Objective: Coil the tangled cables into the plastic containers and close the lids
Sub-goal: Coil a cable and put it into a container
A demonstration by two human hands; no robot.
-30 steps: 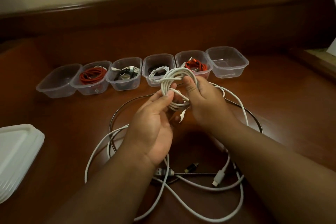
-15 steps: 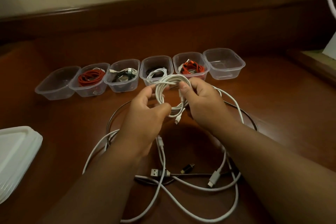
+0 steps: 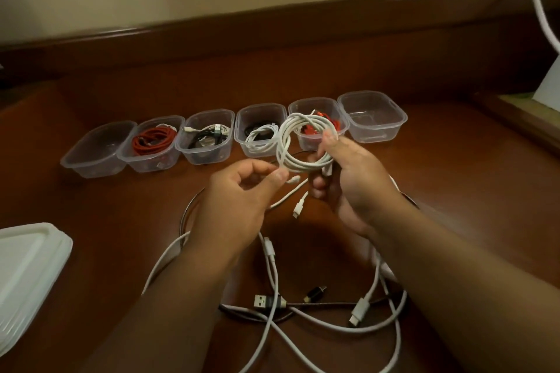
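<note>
My right hand grips a coiled white cable, held upright above the table in front of the containers. My left hand pinches the loose end of that same cable at the coil's lower left, and a plug dangles below. Several clear plastic containers stand in a row behind; the middle ones hold red, black and white cables, while the two end ones hold nothing. Loose white and dark cables lie tangled on the table beneath my arms.
A stack of white lids lies at the left edge of the wooden table. A raised wooden ledge runs along the back. A white cord hangs at the top right, above a lighter raised surface.
The coil has been lifted and turned upright, further right, over the red-cable container. My left hand slid off the coil's body and now pinches its loose end.
</note>
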